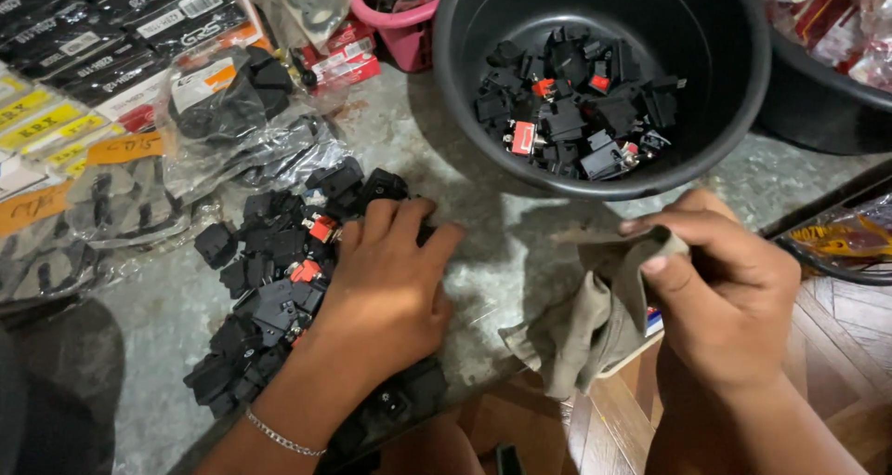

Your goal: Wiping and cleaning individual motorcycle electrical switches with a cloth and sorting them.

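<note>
- The right hand (725,298) sits nearest, at the tabletop's front edge, its fingers (674,284) pinched shut on a limp, creased grey-brown cloth (595,317) that drapes over the edge in soft folds.
- Below it, wooden parquet flooring (836,345) shows warm, straight-grained strips.
- The left hand (386,294) lies palm-down on the tabletop, a thin silver chain bracelet (279,435) at the wrist; its fingers are curled loosely over the right edge of the heap, and whether they grip a piece cannot be told.
- That heap of black plastic switch parts (269,298) spreads on the tabletop left of and under the left hand: small, boxy, matte blocks, a few with red rocker faces.
- The tabletop (492,261) between the hands is mottled grey stone, scuffed and dull.
- Left of the heap lie glossy clear plastic bags (232,140) of more dark parts, crinkled and reflective.
- Further back, a round black plastic bucket (604,182) with smooth walls holds more of the same black-and-red switch parts, well apart from both hands.
- Beyond it, a pink plastic basket (404,33) and flat black packets with yellow labels (65,75) at the far left.
</note>
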